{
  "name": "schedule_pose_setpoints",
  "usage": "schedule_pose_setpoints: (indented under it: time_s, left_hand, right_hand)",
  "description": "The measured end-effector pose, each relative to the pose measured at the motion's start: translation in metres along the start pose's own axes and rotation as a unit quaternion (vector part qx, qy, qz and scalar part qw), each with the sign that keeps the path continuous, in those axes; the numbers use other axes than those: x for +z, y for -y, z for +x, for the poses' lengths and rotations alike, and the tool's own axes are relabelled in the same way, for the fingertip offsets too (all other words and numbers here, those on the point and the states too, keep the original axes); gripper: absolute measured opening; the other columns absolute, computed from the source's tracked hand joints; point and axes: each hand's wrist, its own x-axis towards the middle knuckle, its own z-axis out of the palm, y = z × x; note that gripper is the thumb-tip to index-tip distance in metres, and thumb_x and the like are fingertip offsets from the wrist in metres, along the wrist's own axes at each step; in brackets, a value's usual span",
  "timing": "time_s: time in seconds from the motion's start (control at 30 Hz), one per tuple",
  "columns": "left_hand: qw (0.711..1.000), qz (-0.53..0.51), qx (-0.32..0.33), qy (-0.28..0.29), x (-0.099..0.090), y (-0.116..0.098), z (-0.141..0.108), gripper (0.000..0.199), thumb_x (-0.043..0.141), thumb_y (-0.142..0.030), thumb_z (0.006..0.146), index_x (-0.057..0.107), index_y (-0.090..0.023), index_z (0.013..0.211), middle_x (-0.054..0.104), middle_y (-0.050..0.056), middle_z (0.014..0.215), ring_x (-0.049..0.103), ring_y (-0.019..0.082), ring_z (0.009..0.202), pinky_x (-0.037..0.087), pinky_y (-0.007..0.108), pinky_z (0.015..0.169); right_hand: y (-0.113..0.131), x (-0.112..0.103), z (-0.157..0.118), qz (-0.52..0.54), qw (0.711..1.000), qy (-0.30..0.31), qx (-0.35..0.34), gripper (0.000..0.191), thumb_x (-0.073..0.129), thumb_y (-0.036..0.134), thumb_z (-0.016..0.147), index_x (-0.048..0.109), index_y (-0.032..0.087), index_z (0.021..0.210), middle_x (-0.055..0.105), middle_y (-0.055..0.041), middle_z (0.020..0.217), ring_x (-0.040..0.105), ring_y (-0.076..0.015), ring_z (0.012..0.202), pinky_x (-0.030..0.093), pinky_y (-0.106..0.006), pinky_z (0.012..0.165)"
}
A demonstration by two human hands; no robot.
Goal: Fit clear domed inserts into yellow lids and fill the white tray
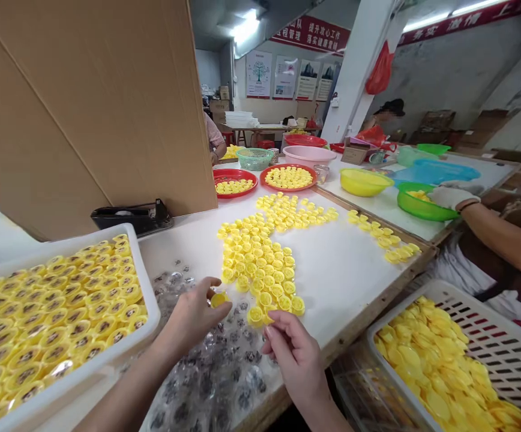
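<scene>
- The left hand point(192, 315) held a small yellow cup point(219, 299) between thumb and forefinger, its fingers narrowed to the cup's width; gripping by the sides presumably left the top free.
- The right hand point(297, 354) had its thumb and forefinger drawn nearly together at the edge of another cup point(268, 314), at the near end of the group. Whether they gripped it, I could not tell.
- Under and between the hands lay clear pieces with dark prints point(210, 384), loosely heaped, probably so that either hand could reach them.
- Just beyond, many yellow cups point(260, 264) stood closely grouped on the white table point(341, 258), mostly mouth up, which seemed to keep their insides easy to get at.
- To the left, a white tray point(151, 300) held similar cups with dark pictures showing, packed side by side, likely to keep them upright. Behind it sat a black tape dispenser point(129, 216) against cardboard point(107, 120).
- To the right, below the tabletop, a slotted basket point(481, 312) held loose yellow pieces point(436, 384), heaped as though their order mattered little.
- Farther off, two red trays point(236, 195) point(287, 189) held more cups, and a co-worker's gloved hand point(452, 197) was at a green bowl point(427, 211).
</scene>
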Motion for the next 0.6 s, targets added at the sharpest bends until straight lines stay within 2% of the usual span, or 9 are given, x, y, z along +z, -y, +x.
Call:
schedule_pose_setpoints:
  time_s: [0.07, 0.17, 0.27, 0.33, 0.4, 0.53, 0.6]
  left_hand:
    - [0.991, -0.122, -0.035, 0.047, 0.004, 0.004, -0.016, 0.040, 0.058, -0.044, 0.072, 0.057, -0.017, 0.102, 0.060, 0.001, 0.071, 0.057, 0.018, 0.063, 0.039, 0.026, 0.057]
    - [0.937, -0.322, -0.082, 0.111, 0.013, 0.011, -0.040, 0.039, 0.061, -0.049, 0.071, 0.057, -0.015, 0.090, 0.050, -0.004, 0.057, 0.048, 0.011, 0.049, 0.030, 0.020, 0.044]
    - [0.881, -0.448, -0.111, 0.101, 0.018, 0.019, -0.055, 0.046, 0.069, -0.047, 0.068, 0.055, -0.014, 0.097, 0.050, -0.005, 0.062, 0.046, 0.008, 0.048, 0.028, 0.017, 0.041]
    - [0.853, -0.498, -0.123, 0.093, 0.018, 0.025, -0.060, 0.053, 0.072, -0.044, 0.067, 0.055, -0.013, 0.106, 0.054, -0.003, 0.067, 0.049, 0.008, 0.051, 0.033, 0.017, 0.043]
    - [0.820, -0.551, -0.127, 0.090, 0.016, 0.031, -0.063, 0.051, 0.070, -0.043, 0.071, 0.056, -0.011, 0.108, 0.059, 0.001, 0.075, 0.054, 0.009, 0.058, 0.040, 0.017, 0.048]
    - [0.736, -0.652, -0.168, 0.063, 0.010, 0.037, -0.067, 0.036, 0.059, -0.036, 0.082, 0.059, -0.009, 0.106, 0.065, 0.009, 0.085, 0.062, 0.014, 0.072, 0.050, 0.024, 0.065]
    - [0.715, -0.670, -0.192, 0.050, 0.008, 0.038, -0.068, 0.028, 0.058, -0.026, 0.082, 0.059, -0.009, 0.104, 0.066, 0.011, 0.087, 0.063, 0.015, 0.074, 0.052, 0.025, 0.069]
  right_hand:
    - [0.006, 0.009, 0.001, -0.011, 0.999, 0.025, -0.017, 0.015, 0.054, 0.032, 0.087, 0.057, 0.019, 0.095, 0.064, -0.0012, 0.073, 0.063, -0.0131, 0.055, 0.051, -0.022, 0.052]
    - [0.015, 0.024, 0.006, -0.077, 0.993, 0.056, -0.075, 0.009, 0.054, 0.026, 0.087, 0.060, 0.019, 0.085, 0.063, -0.0007, 0.070, 0.062, -0.0130, 0.056, 0.051, -0.022, 0.054]
    - [0.021, 0.040, 0.013, -0.151, 0.974, 0.060, -0.159, 0.011, 0.051, 0.020, 0.088, 0.062, 0.019, 0.086, 0.064, -0.0031, 0.075, 0.063, -0.0146, 0.064, 0.051, -0.024, 0.060]
    - [0.021, 0.050, 0.016, -0.194, 0.951, 0.063, -0.230, 0.015, 0.047, 0.015, 0.088, 0.062, 0.019, 0.090, 0.065, -0.0051, 0.080, 0.063, -0.0161, 0.073, 0.052, -0.027, 0.066]
    - [0.019, 0.059, 0.018, -0.228, 0.928, 0.070, -0.287, 0.019, 0.045, 0.011, 0.089, 0.062, 0.018, 0.095, 0.065, -0.0064, 0.083, 0.063, -0.0167, 0.079, 0.052, -0.029, 0.071]
    - [0.016, 0.067, 0.015, -0.292, 0.894, 0.099, -0.326, 0.025, 0.043, 0.007, 0.089, 0.059, 0.016, 0.105, 0.065, -0.0092, 0.092, 0.062, -0.0181, 0.086, 0.053, -0.031, 0.077]
    - [0.017, 0.068, 0.012, -0.321, 0.878, 0.130, -0.330, 0.029, 0.042, 0.006, 0.088, 0.056, 0.015, 0.112, 0.065, -0.0108, 0.097, 0.062, -0.0197, 0.092, 0.053, -0.034, 0.080]
